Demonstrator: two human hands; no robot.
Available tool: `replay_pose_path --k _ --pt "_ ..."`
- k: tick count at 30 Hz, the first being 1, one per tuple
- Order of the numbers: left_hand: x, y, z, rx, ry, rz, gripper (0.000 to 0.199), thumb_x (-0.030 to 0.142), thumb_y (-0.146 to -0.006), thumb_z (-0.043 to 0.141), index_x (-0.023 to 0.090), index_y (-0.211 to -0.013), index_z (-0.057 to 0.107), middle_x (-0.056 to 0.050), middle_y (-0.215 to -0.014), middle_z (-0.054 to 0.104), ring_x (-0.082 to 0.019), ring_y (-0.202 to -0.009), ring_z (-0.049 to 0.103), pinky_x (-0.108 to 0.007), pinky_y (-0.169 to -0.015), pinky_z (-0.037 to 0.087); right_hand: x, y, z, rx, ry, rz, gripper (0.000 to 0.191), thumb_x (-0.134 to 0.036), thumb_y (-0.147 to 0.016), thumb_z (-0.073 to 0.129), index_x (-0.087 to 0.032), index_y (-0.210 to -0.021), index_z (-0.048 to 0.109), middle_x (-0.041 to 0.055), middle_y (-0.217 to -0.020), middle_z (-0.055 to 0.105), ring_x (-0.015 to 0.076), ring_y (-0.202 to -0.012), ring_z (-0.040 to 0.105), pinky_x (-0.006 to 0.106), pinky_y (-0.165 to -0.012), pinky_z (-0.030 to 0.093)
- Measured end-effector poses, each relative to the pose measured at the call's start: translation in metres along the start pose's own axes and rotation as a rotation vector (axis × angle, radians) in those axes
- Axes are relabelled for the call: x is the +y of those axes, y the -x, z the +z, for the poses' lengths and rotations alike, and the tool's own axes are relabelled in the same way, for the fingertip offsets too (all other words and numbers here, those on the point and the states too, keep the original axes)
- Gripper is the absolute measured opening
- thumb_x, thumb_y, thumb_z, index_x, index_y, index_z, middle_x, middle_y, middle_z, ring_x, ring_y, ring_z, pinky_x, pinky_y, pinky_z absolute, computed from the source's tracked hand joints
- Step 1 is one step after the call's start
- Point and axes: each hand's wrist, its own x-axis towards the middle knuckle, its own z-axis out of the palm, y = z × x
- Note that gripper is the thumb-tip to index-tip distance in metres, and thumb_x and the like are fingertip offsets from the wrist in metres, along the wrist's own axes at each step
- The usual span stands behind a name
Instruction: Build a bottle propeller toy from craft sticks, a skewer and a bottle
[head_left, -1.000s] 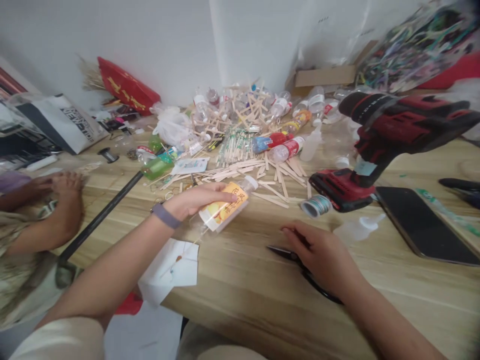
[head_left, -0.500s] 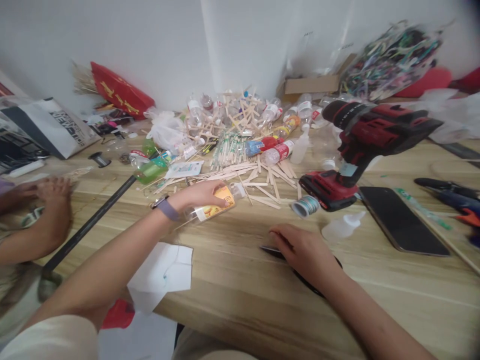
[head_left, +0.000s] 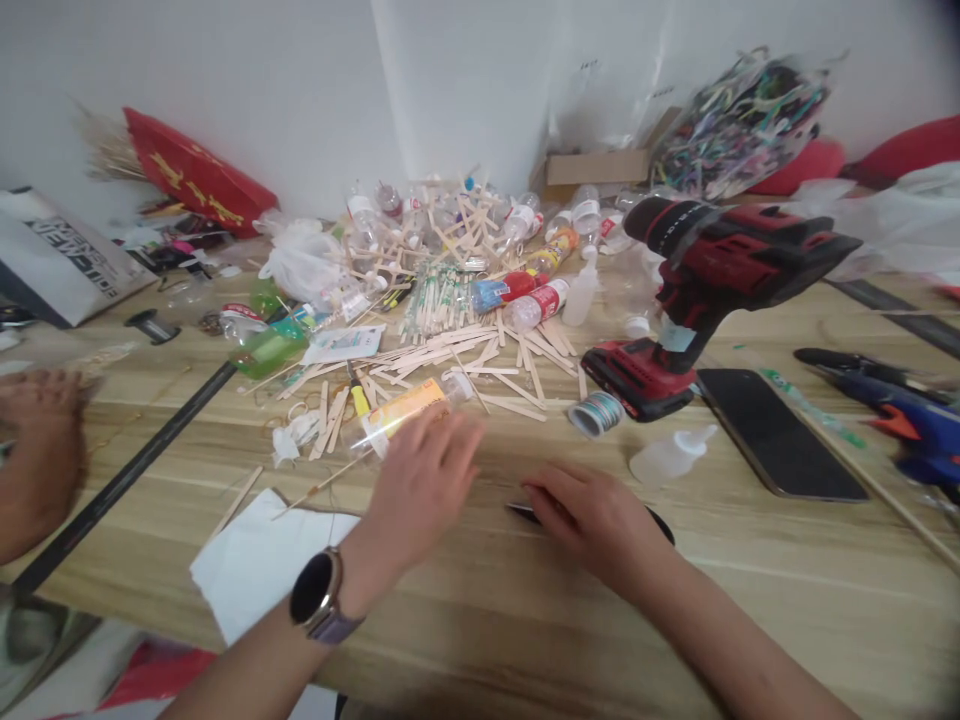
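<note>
My left hand [head_left: 429, 465], wearing a watch, is held over the table with its fingers stretched out and nothing in them. Just beyond it a clear plastic bottle with a yellow label [head_left: 409, 402] lies on its side. My right hand [head_left: 596, 515] is curled over black scissors [head_left: 663, 525] on the wood; the dark pointed tip sticks out to the left and part of the handle shows at the right. The palm hides the rest. Under my left forearm lies a white sheet of paper [head_left: 259, 555].
A red cordless drill [head_left: 697, 300] stands at the right, near a phone [head_left: 776, 432], a small squeeze bottle [head_left: 671, 455] and a blue glue gun [head_left: 892, 400]. Wooden sticks [head_left: 450, 350] and bottles pile up behind. A black bar [head_left: 135, 465] and another person's hand [head_left: 41, 430] are at the left.
My left hand has let go of the yellow-labelled bottle and come back toward me. The bottle stays lying on the table. My right hand remains on the scissors. The view has turned slightly right.
</note>
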Motion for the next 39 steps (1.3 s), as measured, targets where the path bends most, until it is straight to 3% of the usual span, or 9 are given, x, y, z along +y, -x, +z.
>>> replay_pose_path --k 2,4,7,13,24,28,32,37,39 --pt "-0.021 -0.005 -0.013 0.054 -0.237 -0.100 0.063 0.019 -0.079 0.064 0.019 -0.139 0.046 -0.017 -0.146 0.043 -0.042 -0.139 0.025 -0.058 -0.111 0.016 0.000 -0.001 -0.002 0.023 -0.024 -0.011 0.020 -0.013 -0.088 0.046 -0.018 -0.080 0.063 0.0052 -0.070 0.067 0.0193 -0.064 0.063 0.027 -0.057 0.042" --pt "-0.040 -0.012 -0.027 -0.042 -0.328 -0.197 0.074 0.020 -0.073 0.068 0.017 -0.142 0.040 -0.020 -0.137 0.051 -0.044 -0.129 0.039 -0.058 -0.104 0.028 -0.002 -0.002 -0.005 0.053 -0.081 -0.004 0.021 -0.012 -0.087 0.044 -0.019 -0.078 0.062 0.0042 -0.069 0.065 0.0174 -0.063 0.061 0.026 -0.057 0.042" --pt "-0.056 -0.023 -0.044 -0.213 -0.199 -0.283 0.069 0.034 -0.076 0.063 0.019 -0.140 0.042 -0.016 -0.126 0.061 -0.036 -0.109 0.058 -0.045 -0.089 0.044 -0.004 -0.002 -0.012 0.105 -0.193 0.045 0.021 -0.010 -0.084 0.043 -0.019 -0.073 0.059 0.0012 -0.063 0.061 0.0133 -0.056 0.056 0.023 -0.052 0.040" --pt "-0.061 -0.026 -0.061 -0.307 0.104 -0.431 0.073 0.047 -0.071 0.064 0.019 -0.136 0.046 -0.012 -0.127 0.062 -0.033 -0.109 0.061 -0.039 -0.088 0.046 -0.007 -0.001 -0.025 0.178 -0.424 0.198 0.018 -0.017 -0.081 0.046 -0.021 -0.066 0.057 -0.0023 -0.050 0.050 0.0112 -0.043 0.044 0.022 -0.041 0.033" --pt "-0.073 -0.020 -0.059 -0.194 0.070 -0.486 0.065 0.048 -0.072 0.062 0.020 -0.130 0.050 -0.011 -0.122 0.065 -0.033 -0.108 0.062 -0.040 -0.086 0.048 0.008 0.011 -0.025 0.238 -0.665 0.220 0.018 -0.018 -0.082 0.055 -0.023 -0.066 0.063 0.0006 -0.055 0.058 0.0150 -0.049 0.052 0.025 -0.043 0.038" --pt "-0.081 -0.018 -0.059 -0.166 0.066 -0.519 0.067 0.049 -0.071 0.062 0.019 -0.130 0.050 -0.011 -0.125 0.063 -0.033 -0.111 0.060 -0.042 -0.089 0.047 0.018 0.013 -0.023 0.330 -0.905 0.147 0.016 -0.025 -0.087 0.058 -0.025 -0.073 0.066 0.0002 -0.064 0.060 0.0157 -0.057 0.055 0.025 -0.051 0.043" --pt "-0.085 -0.016 -0.059 -0.173 0.080 -0.552 0.068 0.049 -0.072 0.061 0.017 -0.131 0.049 -0.012 -0.124 0.063 -0.033 -0.109 0.061 -0.044 -0.092 0.046 0.015 0.006 -0.027 0.341 -1.178 0.058 0.024 -0.038 -0.086 0.062 -0.024 -0.067 0.065 0.0004 -0.060 0.051 0.0161 -0.061 0.049 0.027 -0.056 0.045" --pt "-0.089 -0.014 -0.059 -0.164 0.075 -0.572 0.069 0.048 -0.072 0.062 0.018 -0.132 0.048 -0.012 -0.126 0.063 -0.033 -0.110 0.060 -0.044 -0.093 0.045 0.011 0.003 -0.032 0.347 -1.455 0.143 0.021 -0.038 -0.077 0.071 -0.024 -0.062 0.066 0.0050 -0.092 0.065 0.0208 -0.089 0.058 0.028 -0.072 0.051" --pt "-0.090 -0.014 -0.058 -0.166 0.075 -0.579 0.070 0.048 -0.072 0.062 0.018 -0.133 0.047 -0.012 -0.126 0.063 -0.033 -0.110 0.060 -0.044 -0.094 0.045 0.011 0.003 -0.033 0.333 -1.558 0.164 0.017 -0.036 -0.076 0.071 -0.026 -0.063 0.068 0.0044 -0.084 0.067 0.0213 -0.094 0.059 0.028 -0.079 0.051"
